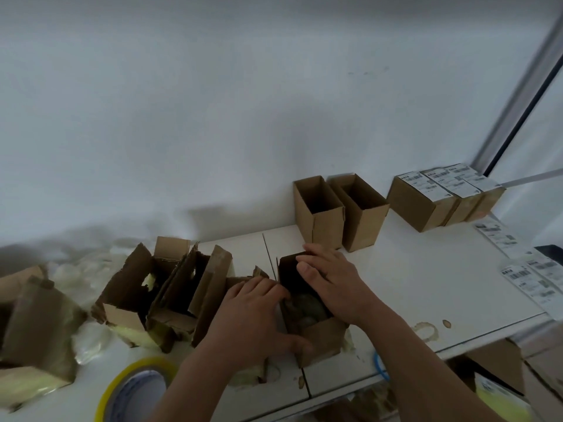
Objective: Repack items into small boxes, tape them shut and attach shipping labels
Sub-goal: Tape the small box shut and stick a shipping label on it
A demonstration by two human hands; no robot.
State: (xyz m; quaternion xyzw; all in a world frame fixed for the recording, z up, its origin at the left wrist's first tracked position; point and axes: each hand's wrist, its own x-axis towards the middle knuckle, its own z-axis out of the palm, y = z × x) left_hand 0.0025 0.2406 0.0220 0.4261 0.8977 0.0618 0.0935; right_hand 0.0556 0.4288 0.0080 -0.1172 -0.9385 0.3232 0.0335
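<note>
- The step in hand looks like packing: both hands are at the small open box (316, 336) in the middle of the surface (411, 281), with a greenish wrapped item (307, 307) sitting low inside it
- The left hand (256, 315) grasps the box's left wall, its fingers (262, 289) over the rim and the thumb curled round the near corner
- The right hand (332, 281) lies across the top with fingers straight, pressing the far flap (289, 271) and right wall; it holds nothing
- Next move, by my judgement: fold the flaps down over the item, then reach for the tape roll (137, 388), which lies near and to the left of the left fingers, at the surface's front edge
- Loose shipping labels (530, 278) lie well to the right of the right fingers, close to the right edge of the surface
- Beyond the right fingers stand two empty boxes (338, 211); further right, the labelled boxes (441, 196) are done
- Just left of the left fingers the torn old cartons (170, 293) crowd in, so room is tight there
- Open room lies to the right of the right fingers, between the box and the labels
- The box sits near the front edge, so a hard press could slide it off
</note>
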